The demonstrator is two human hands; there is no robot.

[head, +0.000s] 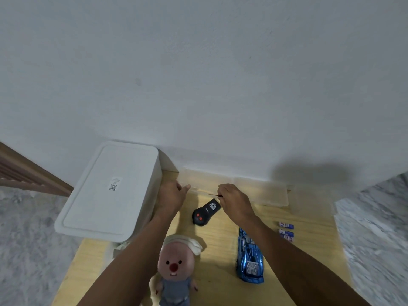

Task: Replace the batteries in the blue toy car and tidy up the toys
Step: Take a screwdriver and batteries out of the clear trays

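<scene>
The blue toy car (249,259) lies on the wooden table (223,244), under my right forearm. Right of it lie loose batteries (286,231). A black remote control (205,213) with two red buttons sits between my hands. My right hand (234,200) pinches a thin brown stick-like tool (215,195) just above the remote. My left hand (174,195) reaches with fingers extended to the left end of a clear plastic box (265,191) by the wall. A pink plush toy (176,268) in blue clothes sits at the front.
A large white lidded storage bin (110,191) stands on the table's left side, touching the wall. Grey marbled floor (375,228) surrounds the table. A wooden rail (26,171) runs at the far left.
</scene>
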